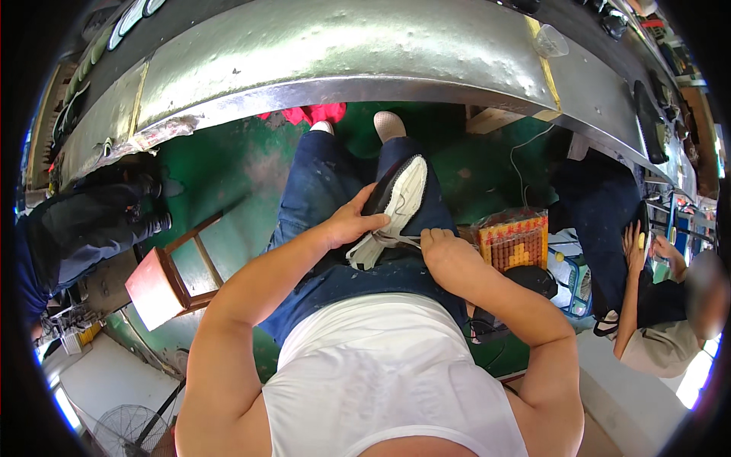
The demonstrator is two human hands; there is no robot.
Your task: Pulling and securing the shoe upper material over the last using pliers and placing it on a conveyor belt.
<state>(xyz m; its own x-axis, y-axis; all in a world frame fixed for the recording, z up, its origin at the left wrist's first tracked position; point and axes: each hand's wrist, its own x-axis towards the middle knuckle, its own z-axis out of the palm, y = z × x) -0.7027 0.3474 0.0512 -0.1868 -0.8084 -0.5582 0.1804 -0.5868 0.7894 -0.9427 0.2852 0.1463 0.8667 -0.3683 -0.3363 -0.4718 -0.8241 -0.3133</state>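
Note:
A black and white shoe (pixel 409 190) rests on my lap, its toe pointing away from me toward the workbench. My left hand (pixel 354 221) is closed on the shoe's left side, with the thumb lying across its middle. Beside the shoe's near right side, my right hand (pixel 448 255) is closed in a pinch. A thin pale lace (pixel 405 241) runs from the shoe into its fingers, which hide the lace's end.
A long metal workbench (pixel 335 53) spans the far side, with a clear plastic cup (pixel 550 42) on it. To the left stands a reddish wooden stool (pixel 158 286). At right are a beaded orange-brown seat mat (pixel 516 242) and a co-worker's hands (pixel 633 247). A fan (pixel 129 426) is lower left.

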